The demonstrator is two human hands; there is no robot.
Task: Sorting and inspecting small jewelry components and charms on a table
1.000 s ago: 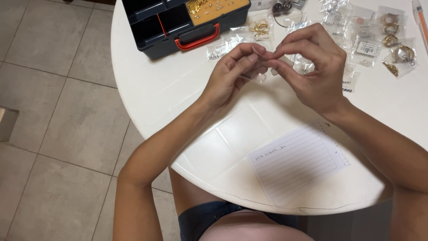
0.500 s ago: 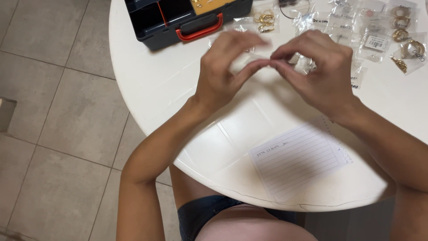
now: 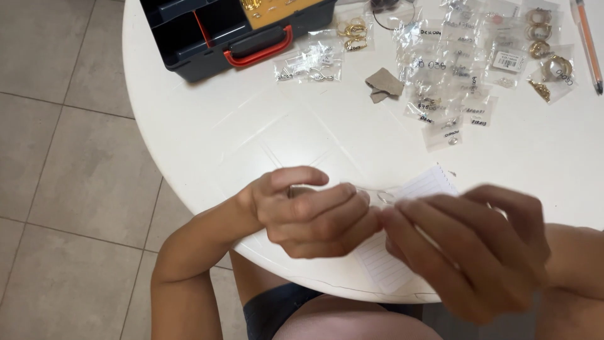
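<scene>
While I watched from the head view, both hands met over the near table edge.
Left hand [image 3: 308, 217]: fingers curled, pinching one end of a small clear bag [image 3: 377, 195].
Right hand [image 3: 469, 252]: blurred, fingertips pressed on the bag's other end (I judged it mid-handling, contents unclear).
Done: many labelled jewellery bags [image 3: 453, 82] lay sorted near the organiser case [image 3: 233, 31].
Left: lined notepad [image 3: 409, 208] looked nearly blank.

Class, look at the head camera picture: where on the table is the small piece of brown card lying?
The brown card lies on the white round table at upper centre, right of the dark organiser box and left of the clear bags.
</scene>
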